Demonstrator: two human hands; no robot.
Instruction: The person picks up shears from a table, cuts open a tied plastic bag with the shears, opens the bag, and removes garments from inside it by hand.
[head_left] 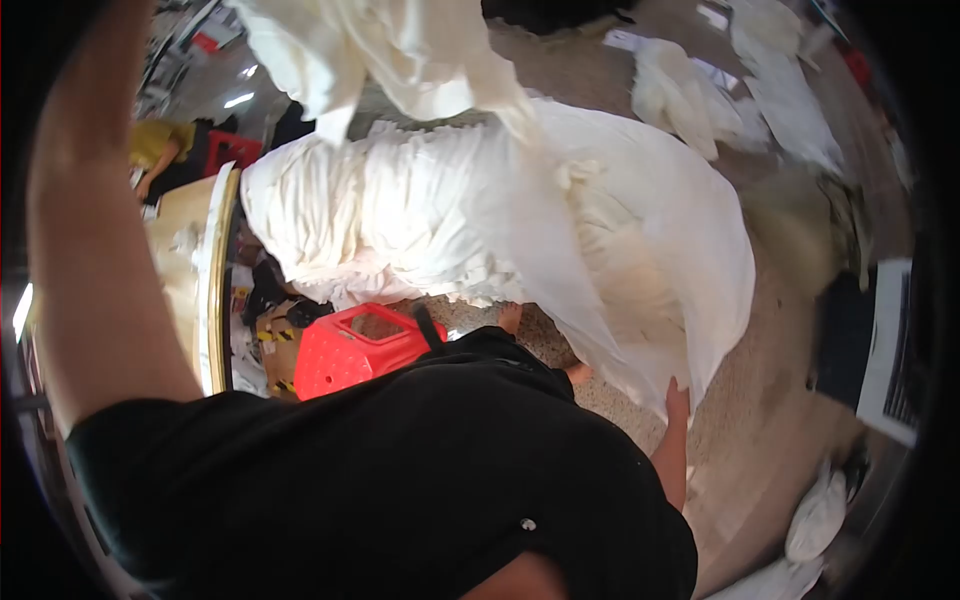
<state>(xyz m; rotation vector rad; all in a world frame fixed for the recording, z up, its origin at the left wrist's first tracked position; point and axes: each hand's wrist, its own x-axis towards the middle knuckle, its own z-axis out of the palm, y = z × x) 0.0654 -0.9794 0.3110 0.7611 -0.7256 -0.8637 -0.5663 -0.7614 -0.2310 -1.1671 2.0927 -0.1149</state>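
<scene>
My right hand (pixel 678 402), low on the right, is closed on the edge of a thin, translucent white bag (pixel 715 260). That sheet-like bag spreads over off-white cloth. My left arm reaches up along the left side, and its hand lies beyond the frame. Cream cloth (pixel 400 55) hangs in the air at the top; what holds it up is hidden. Under it lies a large heap of folded, ruffled off-white cloth (pixel 420 210).
A red plastic stool (pixel 370 350) stands close in front of me. To the left are a wooden table (pixel 180 260) and a seated person in a yellow top (pixel 155 145). White bundles (pixel 680 95) lie on the floor at the far right, and another white bag (pixel 818 515) sits lower right.
</scene>
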